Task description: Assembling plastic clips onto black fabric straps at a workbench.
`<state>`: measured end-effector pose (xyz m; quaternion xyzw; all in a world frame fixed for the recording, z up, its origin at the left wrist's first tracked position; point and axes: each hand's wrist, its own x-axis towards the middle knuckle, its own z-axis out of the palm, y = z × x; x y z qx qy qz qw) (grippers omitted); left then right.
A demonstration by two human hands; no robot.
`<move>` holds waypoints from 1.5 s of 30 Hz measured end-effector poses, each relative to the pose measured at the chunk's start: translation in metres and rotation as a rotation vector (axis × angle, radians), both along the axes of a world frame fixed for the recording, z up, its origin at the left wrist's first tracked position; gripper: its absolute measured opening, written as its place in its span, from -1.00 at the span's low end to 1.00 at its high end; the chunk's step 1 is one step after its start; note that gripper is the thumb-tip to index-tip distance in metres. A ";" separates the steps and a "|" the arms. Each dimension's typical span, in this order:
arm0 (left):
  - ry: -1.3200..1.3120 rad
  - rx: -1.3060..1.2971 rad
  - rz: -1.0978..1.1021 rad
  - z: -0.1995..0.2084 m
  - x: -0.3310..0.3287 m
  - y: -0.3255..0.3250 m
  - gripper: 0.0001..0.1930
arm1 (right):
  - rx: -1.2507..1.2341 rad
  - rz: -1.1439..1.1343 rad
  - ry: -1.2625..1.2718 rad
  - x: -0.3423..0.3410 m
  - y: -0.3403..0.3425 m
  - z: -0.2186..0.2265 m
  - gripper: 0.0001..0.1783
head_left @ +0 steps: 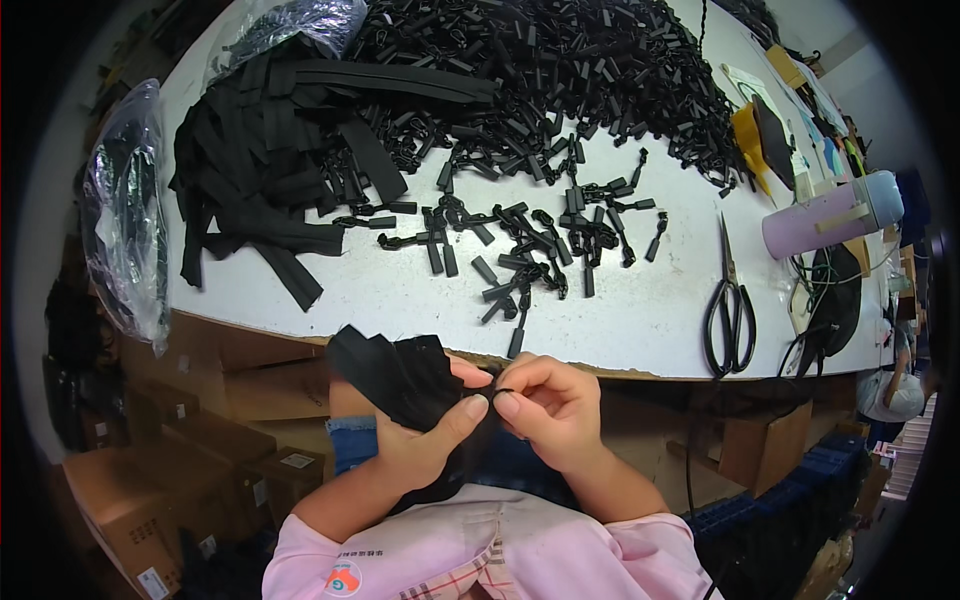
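My left hand (425, 445) is closed around a bundle of black zipper strips (390, 368), their loose ends fanning out to the upper left. My right hand (555, 412) pinches a small black piece (497, 393) between thumb and forefinger, right against my left thumb tip. The fingers mostly hide that piece, so its kind cannot be made out. Both hands are above my lap, just before the table's near edge. Beyond them, loose black zipper pulls (520, 268) with dark rubbery tabs are scattered on the white table (420, 310).
More black strips (250, 150) lie heaped at the left, beside a large mound of zipper pulls (560, 60). Black-handled scissors (730, 320) and a lilac bottle (820, 222) are at the right. A plastic-wrapped bundle (128, 215) hangs at the left edge; cardboard boxes (150, 510) stand below.
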<state>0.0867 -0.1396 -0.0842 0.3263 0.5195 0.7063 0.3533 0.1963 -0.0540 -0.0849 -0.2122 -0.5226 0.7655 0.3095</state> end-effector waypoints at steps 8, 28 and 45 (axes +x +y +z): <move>-0.142 -0.065 -0.136 0.004 -0.003 -0.003 -0.82 | -0.496 0.326 -0.004 0.010 0.012 0.001 -0.96; 0.077 -0.101 -0.116 0.013 -0.004 -0.004 -0.81 | 0.206 0.093 -0.014 0.003 0.000 -0.008 -0.94; -0.215 -0.288 -0.103 0.004 -0.013 0.003 -0.84 | 0.902 0.331 -0.446 0.002 0.006 0.005 -0.80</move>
